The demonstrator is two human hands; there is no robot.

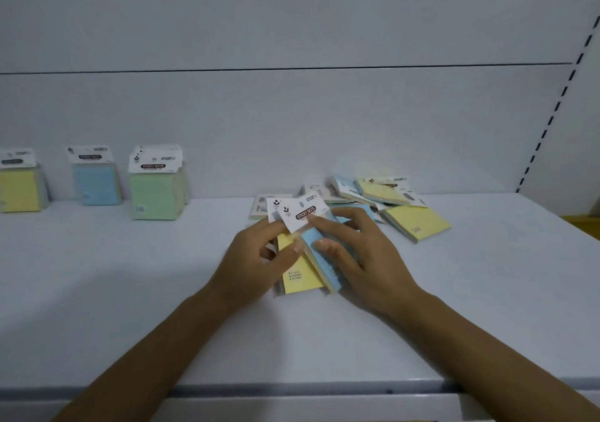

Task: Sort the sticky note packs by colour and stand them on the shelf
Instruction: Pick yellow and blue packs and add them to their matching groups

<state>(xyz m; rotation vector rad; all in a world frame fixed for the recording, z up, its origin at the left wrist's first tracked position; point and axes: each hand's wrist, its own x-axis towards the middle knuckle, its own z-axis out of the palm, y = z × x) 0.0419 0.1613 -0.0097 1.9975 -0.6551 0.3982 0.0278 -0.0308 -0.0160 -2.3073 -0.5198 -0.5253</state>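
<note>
My left hand grips a yellow sticky note pack just above the white shelf. My right hand holds a blue pack against it, thumb on its face; the white header cards stick up between my fingers. Behind my hands lies a loose heap of packs, with a yellow pack flat at its right. Against the back wall on the left stand three sorted groups: yellow packs, blue packs and green packs.
The shelf's front edge runs across the bottom. A slotted upright rises at the right end, and a white back panel closes the rear.
</note>
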